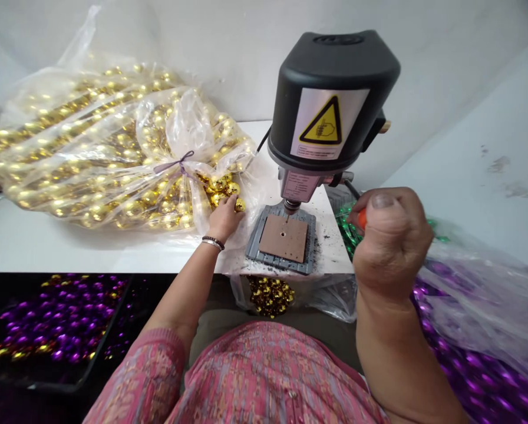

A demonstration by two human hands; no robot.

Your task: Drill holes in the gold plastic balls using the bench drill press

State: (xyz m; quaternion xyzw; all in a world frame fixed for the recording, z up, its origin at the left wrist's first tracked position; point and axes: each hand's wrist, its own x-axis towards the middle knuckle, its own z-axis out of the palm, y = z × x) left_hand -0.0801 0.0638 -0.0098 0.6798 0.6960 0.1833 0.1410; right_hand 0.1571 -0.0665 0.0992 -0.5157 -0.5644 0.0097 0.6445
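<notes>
Gold ornament balls (126, 141) fill a clear plastic bag (188, 126) at the upper left of the frame, tied with a purple ribbon (174, 163). More lie at its mouth, right under the left hand (223, 219), its fingers (234, 203) half-curled on them; whether they grip one is hard to tell. Beyond a bench drill press (330, 106), the right hand (390, 238) is clenched tight, a fist around a small orange handle (362, 219), just above green baubles (347, 232).
</notes>
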